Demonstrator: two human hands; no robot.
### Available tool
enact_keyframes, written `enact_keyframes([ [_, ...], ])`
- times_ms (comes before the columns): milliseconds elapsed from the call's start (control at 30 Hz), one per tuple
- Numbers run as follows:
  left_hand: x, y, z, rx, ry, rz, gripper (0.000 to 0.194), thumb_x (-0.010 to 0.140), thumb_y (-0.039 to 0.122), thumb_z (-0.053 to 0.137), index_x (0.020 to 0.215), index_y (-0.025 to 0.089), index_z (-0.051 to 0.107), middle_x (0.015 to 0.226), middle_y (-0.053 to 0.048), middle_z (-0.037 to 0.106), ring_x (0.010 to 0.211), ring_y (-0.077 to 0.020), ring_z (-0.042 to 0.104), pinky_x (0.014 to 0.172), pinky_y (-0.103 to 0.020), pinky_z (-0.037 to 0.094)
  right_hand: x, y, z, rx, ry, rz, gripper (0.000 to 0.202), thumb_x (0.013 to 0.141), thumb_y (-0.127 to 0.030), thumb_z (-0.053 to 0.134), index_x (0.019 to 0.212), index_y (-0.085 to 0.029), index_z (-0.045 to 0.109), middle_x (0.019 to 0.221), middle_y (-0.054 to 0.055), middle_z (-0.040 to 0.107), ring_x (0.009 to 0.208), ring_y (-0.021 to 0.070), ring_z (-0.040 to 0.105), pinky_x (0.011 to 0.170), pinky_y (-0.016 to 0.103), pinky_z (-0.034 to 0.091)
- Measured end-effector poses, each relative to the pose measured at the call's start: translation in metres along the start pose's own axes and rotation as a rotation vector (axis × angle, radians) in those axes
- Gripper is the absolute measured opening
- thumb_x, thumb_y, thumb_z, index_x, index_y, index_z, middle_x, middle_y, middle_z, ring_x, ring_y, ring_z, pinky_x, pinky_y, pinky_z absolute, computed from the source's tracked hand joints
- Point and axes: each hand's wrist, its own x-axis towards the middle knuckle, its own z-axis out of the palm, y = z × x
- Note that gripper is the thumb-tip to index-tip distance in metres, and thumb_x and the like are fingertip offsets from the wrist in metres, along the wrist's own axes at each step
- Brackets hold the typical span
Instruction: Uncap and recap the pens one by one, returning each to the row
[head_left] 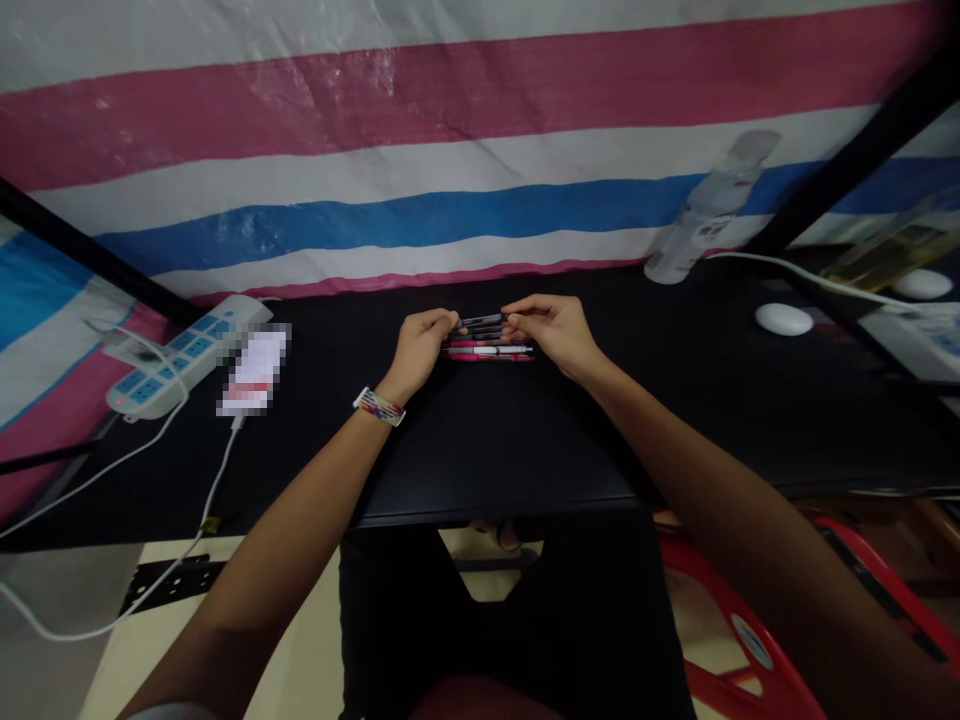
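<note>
Over the middle of the black table [487, 440], my left hand [418, 345] and my right hand [561, 335] face each other. Thumb and fingers of each pinch one end of a slim dark pen [481, 320], which lies crosswise between them. Just below it, several pens lie side by side on the table. The upper ones are dark; nearest me are a pink-and-white pen [491, 350] and a pink pen [480, 358]. Fingers partly cover the ends of the row. A multicoloured band [380, 406] circles my left wrist.
A white power strip [191, 355] and a charging phone [255, 372] with a white cable lie left. At the back right stand a clear bottle [705, 215] and a white rounded object [784, 320]. A striped sheet [420, 100] hangs behind; a red stool [720, 600] is below right.
</note>
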Motion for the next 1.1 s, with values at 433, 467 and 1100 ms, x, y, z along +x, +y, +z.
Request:
enact_keyframes([
  [433,0.002,0.004,-0.004,0.102,0.088,0.115,0.051,0.106,0.06,0.069,0.073,0.022,0.077,0.065,-0.003,0.069,0.064,-0.016,0.061,0.066,-0.031,0.049,0.008,-0.002,-0.01,0.078,0.015,0.025,0.013,0.088,-0.025,0.09,0.099,-0.019,0.086,0.09,0.006,0.082,0.076,0.0197,0.08,0.09,0.042,0.074],
  [467,0.002,0.005,-0.003,0.082,0.091,0.125,0.042,0.103,0.057,0.075,0.081,0.022,0.079,0.068,-0.002,0.07,0.066,-0.0161,0.063,0.068,-0.031,0.05,0.008,-0.002,-0.01,0.078,0.018,0.027,0.012,0.089,-0.024,0.089,0.099,-0.02,0.086,0.09,0.006,0.082,0.076,0.0194,0.08,0.089,0.042,0.073],
  [1100,0.003,-0.003,-0.003,0.005,0.084,0.156,0.023,0.097,0.044,0.085,0.099,0.022,0.078,0.084,-0.002,0.076,0.072,-0.0145,0.07,0.073,-0.03,0.059,0.01,-0.002,-0.013,0.13,0.074,0.051,0.004,0.091,-0.02,0.084,0.094,-0.02,0.086,0.086,0.006,0.079,0.078,0.0203,0.076,0.091,0.046,0.073],
])
